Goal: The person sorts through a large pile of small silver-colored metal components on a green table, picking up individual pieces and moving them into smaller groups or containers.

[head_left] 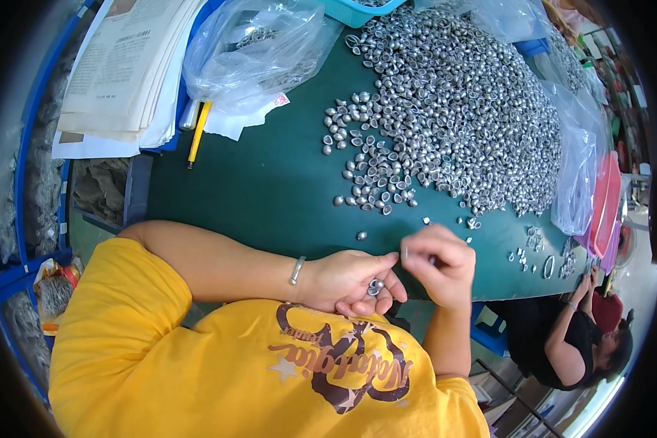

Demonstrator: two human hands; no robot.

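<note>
My left hand [347, 281] lies palm up at the table's near edge, fingers curled round a few small silver metal caps [375, 286]. Close beside its thumb, my right hand [443, 264] is closed, with thumb and fingers drawn together; motion blurs it, and whatever it pinches is too small to make out. One loose silver cap [362, 236] lies on the green tabletop just beyond my hands. Farther off spreads a large heap of the same hollow, rounded caps [460, 109], with a looser scatter [376, 179] along its near left side.
Stacked papers [124, 66], a yellow pen [199, 135] and a clear plastic bag [252, 55] occupy the far left. A turquoise basket [358, 11] stands at the back. Small metal pieces [547, 259] and a red tray [606, 204] are rightward. Another person [562, 339] sits at the right.
</note>
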